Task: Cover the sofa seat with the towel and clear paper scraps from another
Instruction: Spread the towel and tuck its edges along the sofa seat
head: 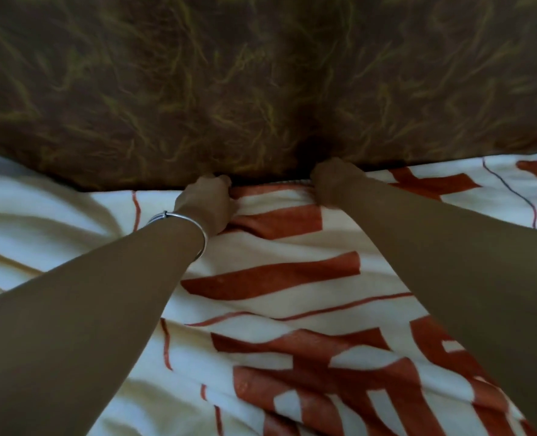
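Observation:
A cream towel [292,247] with rust-red bars and thin lines lies spread and wrinkled over the sofa seat, filling the lower half of the view. My left hand [204,202], with a silver bangle on the wrist, presses the towel's far edge at the crease under the backrest. My right hand [333,180] is at the same crease, a little to the right. Its fingers are pushed into the gap and hidden. Both hands are closed on the towel's edge. No paper scraps are in view.
The sofa backrest [261,77], dark brown with yellowish swirls, fills the upper half right behind the hands. A paler, plain stretch of cloth [34,199] lies bunched at the left.

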`<state>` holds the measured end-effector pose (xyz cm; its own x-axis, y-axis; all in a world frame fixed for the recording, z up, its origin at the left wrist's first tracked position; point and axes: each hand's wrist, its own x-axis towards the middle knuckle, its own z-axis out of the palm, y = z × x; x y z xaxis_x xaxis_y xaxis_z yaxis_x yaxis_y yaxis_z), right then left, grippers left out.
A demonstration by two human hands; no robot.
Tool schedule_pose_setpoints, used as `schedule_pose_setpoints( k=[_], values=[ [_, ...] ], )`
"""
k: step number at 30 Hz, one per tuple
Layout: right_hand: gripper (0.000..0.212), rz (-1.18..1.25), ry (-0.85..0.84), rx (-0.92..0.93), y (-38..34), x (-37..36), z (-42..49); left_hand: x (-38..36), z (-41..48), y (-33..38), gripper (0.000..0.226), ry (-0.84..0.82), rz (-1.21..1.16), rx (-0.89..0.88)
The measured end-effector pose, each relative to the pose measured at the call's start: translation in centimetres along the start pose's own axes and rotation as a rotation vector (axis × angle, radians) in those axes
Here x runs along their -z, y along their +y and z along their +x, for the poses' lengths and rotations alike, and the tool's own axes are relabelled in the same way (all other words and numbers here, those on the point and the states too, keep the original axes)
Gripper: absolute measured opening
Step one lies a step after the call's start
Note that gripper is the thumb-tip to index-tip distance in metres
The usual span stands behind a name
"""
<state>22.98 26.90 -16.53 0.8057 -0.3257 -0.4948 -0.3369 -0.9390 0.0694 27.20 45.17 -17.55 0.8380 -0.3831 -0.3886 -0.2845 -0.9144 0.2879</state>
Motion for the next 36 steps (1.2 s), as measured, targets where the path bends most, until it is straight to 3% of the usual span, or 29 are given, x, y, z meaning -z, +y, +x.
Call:
schedule_pose_setpoints(
  k=[2,6,11,14,16,19,22,24,27,30,36],
  values=[
    [0.035,0.006,0.059,0.024,0.3,0.5,0.2,0.4,0.1,0.1,0.036,-0.002,0.011,0.025],
    [0.035,0.247,0.441,-0.035,0.8,1.4,0.2,1.1,0.1,-0.5,0.029,0.274,-0.203,0.042],
    [0.043,0.320,0.266,0.055,0.1,-1.2,-0.7,-0.7,-0.6,0.0,0.039,0.273,-0.189,0.050],
    [0.035,0.185,0.300,0.049,0.2,-2.7,-1.4,-2.1,-1.9,0.5,0.035,0.343,-0.010,-0.168],
    [0.041,0.122,0.190,0.026,0.2,-3.5,-1.8,-3.2,-2.4,0.8,0.043,0.246,0.091,-0.278],
    [0.049,0.182,0.093,0.067,0.4,-3.9,-2.1,-4.3,-2.3,0.3,0.063,-0.049,0.235,-0.210],
    [0.051,0.182,0.236,0.025,1.4,-4.0,-3.2,-4.0,-2.2,0.5,0.067,-0.159,0.257,-0.118],
    [0.056,0.167,0.147,-0.007,1.9,-4.9,-4.0,-3.4,-2.4,1.4,0.067,-0.204,0.212,-0.052],
    [0.062,0.192,-0.029,0.061,3.2,-4.9,-4.0,-2.8,-3.0,2.3,0.071,-0.210,0.231,0.008],
    [0.059,0.300,0.008,0.053,4.6,-3.4,-3.8,-2.7,-4.3,1.4,0.075,-0.192,0.180,0.098],
    [0.063,0.171,-0.029,0.116,3.7,-5.0,-9.1,-2.6,-10.2,0.5,0.069,-0.128,0.178,0.098]
  ],
)
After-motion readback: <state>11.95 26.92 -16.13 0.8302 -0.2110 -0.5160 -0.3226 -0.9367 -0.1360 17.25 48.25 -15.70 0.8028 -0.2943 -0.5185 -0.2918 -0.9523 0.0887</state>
